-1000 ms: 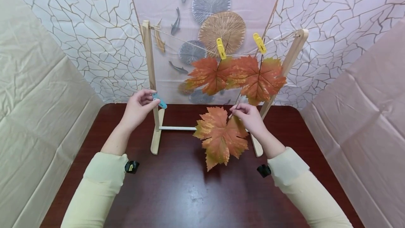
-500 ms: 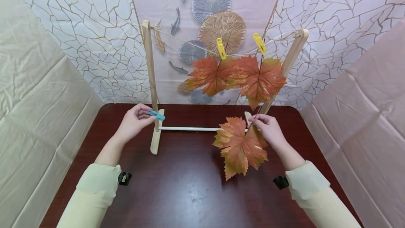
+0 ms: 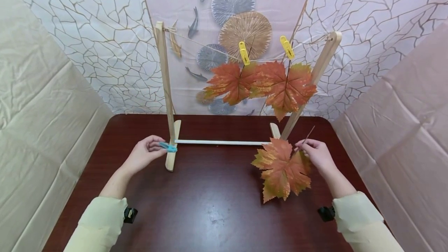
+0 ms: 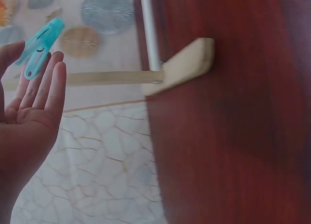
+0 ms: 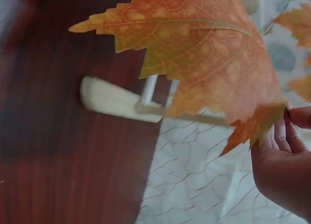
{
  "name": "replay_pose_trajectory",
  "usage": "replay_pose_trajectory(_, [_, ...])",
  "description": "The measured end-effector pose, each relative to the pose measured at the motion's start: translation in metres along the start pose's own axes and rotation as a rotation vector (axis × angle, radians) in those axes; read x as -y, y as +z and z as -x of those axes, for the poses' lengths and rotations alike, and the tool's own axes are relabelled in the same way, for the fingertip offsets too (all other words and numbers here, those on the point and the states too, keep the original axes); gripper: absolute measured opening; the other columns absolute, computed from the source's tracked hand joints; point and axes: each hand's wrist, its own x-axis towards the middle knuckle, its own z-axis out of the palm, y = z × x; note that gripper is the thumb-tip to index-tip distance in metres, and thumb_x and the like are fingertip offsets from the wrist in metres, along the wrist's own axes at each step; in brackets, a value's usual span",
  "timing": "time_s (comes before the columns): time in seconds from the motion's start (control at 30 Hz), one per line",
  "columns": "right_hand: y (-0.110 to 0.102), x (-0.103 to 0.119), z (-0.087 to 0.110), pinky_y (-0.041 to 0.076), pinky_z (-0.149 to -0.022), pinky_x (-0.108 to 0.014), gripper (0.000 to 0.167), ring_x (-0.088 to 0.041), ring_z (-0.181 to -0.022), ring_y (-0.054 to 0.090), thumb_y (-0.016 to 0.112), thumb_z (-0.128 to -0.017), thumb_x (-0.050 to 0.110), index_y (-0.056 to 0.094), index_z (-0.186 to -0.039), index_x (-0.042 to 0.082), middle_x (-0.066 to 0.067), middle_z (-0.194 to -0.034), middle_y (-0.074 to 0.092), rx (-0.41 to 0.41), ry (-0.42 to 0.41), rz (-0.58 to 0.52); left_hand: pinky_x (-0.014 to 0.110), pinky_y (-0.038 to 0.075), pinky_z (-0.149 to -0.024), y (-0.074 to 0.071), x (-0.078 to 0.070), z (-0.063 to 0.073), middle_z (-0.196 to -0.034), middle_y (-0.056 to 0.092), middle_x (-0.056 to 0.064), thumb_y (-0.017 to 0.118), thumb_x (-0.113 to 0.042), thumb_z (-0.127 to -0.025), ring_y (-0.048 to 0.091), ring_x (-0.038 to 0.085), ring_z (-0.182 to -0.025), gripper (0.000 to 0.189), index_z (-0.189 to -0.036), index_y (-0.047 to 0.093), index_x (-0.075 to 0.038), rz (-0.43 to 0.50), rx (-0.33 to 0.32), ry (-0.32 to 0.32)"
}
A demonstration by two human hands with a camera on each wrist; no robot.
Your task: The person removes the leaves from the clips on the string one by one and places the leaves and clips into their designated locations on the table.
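Between thumb and fingers, my left hand (image 3: 145, 154) pinches a light blue clothespin (image 3: 168, 147) beside the left foot of the wooden frame. The left wrist view shows the same clothespin (image 4: 44, 46) at the fingertips. On the right, my right hand (image 3: 315, 154) pinches the stem of an orange and green artificial maple leaf (image 3: 284, 168), which hangs over the table. In the right wrist view the leaf (image 5: 204, 54) covers part of the frame. Two similar leaves, a left one (image 3: 232, 83) and a right one (image 3: 287, 88), hang from the string under yellow clothespins (image 3: 244, 53).
The wooden frame has a left post (image 3: 164, 81), a right post (image 3: 323, 61), a string between their tops and a white crossbar (image 3: 220, 142) low down. It stands on a dark red-brown table (image 3: 210, 205). Patterned cloth (image 3: 115, 49) encloses the back and sides.
Both hands have come down and apart. My left hand has lowered the blue clothespin toward the frame's foot, and my right hand has carried the leaf right and nearer to me.
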Motion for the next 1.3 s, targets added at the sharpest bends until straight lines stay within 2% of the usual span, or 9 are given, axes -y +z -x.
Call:
replay_pose_trajectory(0.27, [-0.012, -0.027, -0.002, 0.045, -0.067, -0.016, 0.039, 0.002, -0.075, 0.052, 0.043, -0.098, 0.022, 0.056, -0.113, -0.012, 0.019, -0.075, 0.065, -0.016, 0.095, 0.037, 0.015, 0.051, -0.074, 0.005, 0.034, 0.015, -0.101, 0.065, 0.019, 0.068, -0.009, -0.083, 0.06, -0.002, -0.083, 0.034, -0.108, 0.051, 0.007, 0.021, 0.045, -0.065])
replay_pose_trajectory(0.5, [-0.016, -0.05, -0.004, 0.044, -0.066, -0.017, 0.042, 0.003, -0.075, 0.05, 0.044, -0.098, 0.026, 0.056, -0.115, -0.01, 0.017, -0.079, 0.065, -0.018, 0.146, 0.091, 0.017, 0.051, -0.072, 0.011, 0.061, 0.026, -0.096, 0.067, 0.015, 0.069, -0.01, -0.083, 0.061, 0.0, -0.082, 0.032, -0.104, 0.051, 0.006, -0.011, 0.086, -0.11])
replay_pose_trajectory(0.63, [-0.018, -0.063, -0.006, 0.044, -0.064, -0.019, 0.042, 0.001, -0.072, 0.049, 0.044, -0.098, 0.026, 0.056, -0.115, -0.011, 0.016, -0.078, 0.065, -0.016, 0.18, 0.075, 0.018, 0.05, -0.071, 0.015, 0.072, 0.031, -0.095, 0.068, 0.015, 0.069, -0.009, -0.082, 0.061, 0.001, -0.081, 0.033, -0.104, 0.051, 0.007, 0.011, 0.109, -0.136])
replay_pose_trajectory(0.87, [-0.017, -0.083, -0.008, 0.046, -0.068, -0.018, 0.045, 0.0, -0.077, 0.051, 0.045, -0.098, 0.029, 0.056, -0.117, -0.011, 0.01, -0.086, 0.064, -0.036, 0.246, 0.103, 0.018, 0.049, -0.069, 0.019, 0.087, 0.037, -0.094, 0.067, 0.014, 0.07, -0.008, -0.081, 0.061, 0.002, -0.081, 0.034, -0.105, 0.051, 0.007, 0.026, 0.13, -0.172])
replay_pose_trajectory(1.0, [-0.016, -0.092, -0.009, 0.044, -0.066, -0.022, 0.045, -0.004, -0.074, 0.048, 0.043, -0.098, 0.027, 0.054, -0.121, -0.011, 0.011, -0.08, 0.059, -0.036, 0.274, 0.084, 0.019, 0.049, -0.068, 0.021, 0.095, 0.038, -0.093, 0.068, 0.013, 0.07, -0.007, -0.08, 0.062, 0.007, -0.082, 0.033, -0.104, 0.052, 0.006, -0.019, 0.119, -0.188])
replay_pose_trajectory(1.1, [-0.015, -0.1, -0.01, 0.043, -0.064, -0.025, 0.045, -0.007, -0.072, 0.047, 0.042, -0.098, 0.025, 0.051, -0.124, -0.01, 0.011, -0.077, 0.056, -0.032, 0.29, 0.071, 0.02, 0.049, -0.069, 0.021, 0.099, 0.039, -0.092, 0.068, 0.013, 0.071, -0.007, -0.079, 0.063, 0.013, -0.084, 0.031, -0.103, 0.054, 0.004, -0.096, 0.087, -0.191])
replay_pose_trajectory(1.2, [-0.014, -0.109, -0.01, 0.046, -0.067, -0.025, 0.046, -0.009, -0.077, 0.052, 0.042, -0.098, 0.025, 0.048, -0.128, -0.01, -0.008, -0.094, 0.065, -0.031, 0.309, 0.082, 0.024, 0.049, -0.071, 0.022, 0.102, 0.039, -0.094, 0.067, 0.013, 0.072, -0.007, -0.077, 0.063, 0.02, -0.087, 0.029, -0.1, 0.057, 0.001, -0.192, 0.046, -0.177])
replay_pose_trajectory(1.3, [-0.013, -0.114, -0.011, 0.049, -0.07, -0.025, 0.049, -0.008, -0.079, 0.055, 0.041, -0.098, 0.025, 0.046, -0.13, -0.011, -0.021, -0.11, 0.062, -0.038, 0.336, 0.094, 0.028, 0.048, -0.074, 0.023, 0.103, 0.04, -0.094, 0.066, 0.014, 0.073, -0.006, -0.075, 0.062, 0.024, -0.088, 0.028, -0.099, 0.059, 0.0, -0.279, 0.01, -0.155])
